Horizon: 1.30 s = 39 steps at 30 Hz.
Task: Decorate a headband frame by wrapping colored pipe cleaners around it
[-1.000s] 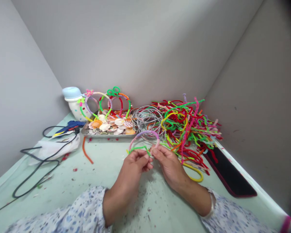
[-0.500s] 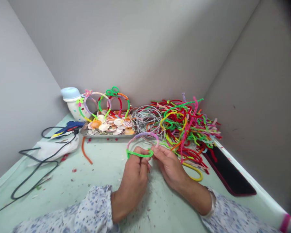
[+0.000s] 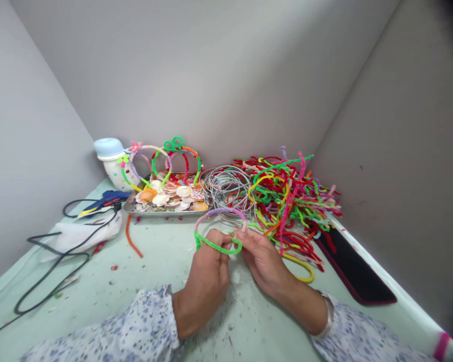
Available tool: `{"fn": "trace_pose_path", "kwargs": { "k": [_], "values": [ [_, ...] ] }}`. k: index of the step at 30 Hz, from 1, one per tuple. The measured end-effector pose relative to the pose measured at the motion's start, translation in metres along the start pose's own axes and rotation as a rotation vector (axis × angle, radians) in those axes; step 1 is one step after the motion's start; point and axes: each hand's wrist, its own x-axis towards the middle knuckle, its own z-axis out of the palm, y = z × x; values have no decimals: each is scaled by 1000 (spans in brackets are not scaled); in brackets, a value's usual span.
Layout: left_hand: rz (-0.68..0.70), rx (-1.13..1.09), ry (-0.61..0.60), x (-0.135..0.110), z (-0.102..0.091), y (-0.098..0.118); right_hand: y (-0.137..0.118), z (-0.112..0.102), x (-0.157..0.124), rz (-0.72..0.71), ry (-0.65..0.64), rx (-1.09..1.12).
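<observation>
A headband [image 3: 223, 211] wrapped in purple and pink pipe cleaner arches up between my hands, in front of the wire coil. A green pipe cleaner [image 3: 215, 246] is joined to its left side and runs across to the right, its end bent in a loop. My left hand [image 3: 209, 269] is closed round the green pipe cleaner, thumb and fingers pressed together. With thumb and fingertips my right hand [image 3: 266, 259] pinches the pink right end of the headband, close to the green loop. The fingers hide part of where the two meet.
Behind my hands lie a coil of grey wire [image 3: 228, 183] and a heap of coloured pipe cleaners [image 3: 294, 196]. Finished headbands [image 3: 156, 149] stand at a metal tray [image 3: 166, 214] of shells. A blue glue gun [image 3: 107, 198] with black cable lies left; a dark flat object [image 3: 357, 271] lies right.
The green pipe cleaner's bent end has dropped a little and curls into a wider loop in front of my fingers. Both hands keep their hold.
</observation>
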Motion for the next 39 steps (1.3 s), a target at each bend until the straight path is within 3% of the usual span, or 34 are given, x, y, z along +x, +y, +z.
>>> {"fn": "trace_pose_path", "kwargs": {
  "k": [7,15,21,32,35,39],
  "values": [
    [29,10,-6,4,-2,-2,-2,0,-1,-29,51,48],
    [126,82,-70,11,-12,-7,-1,-4,0,79,43,135],
    [-30,-11,15,13,-13,-9,-2,-5,5,-14,111,141],
    [-230,-392,-137,21,-16,-12,6,-20,16,-129,305,-64],
    [-293,-333,-80,22,-16,-13,7,-24,19,-132,354,-95],
    [-245,-373,64,26,-16,-24,5,-25,21,-140,406,-62]
  ]
}}
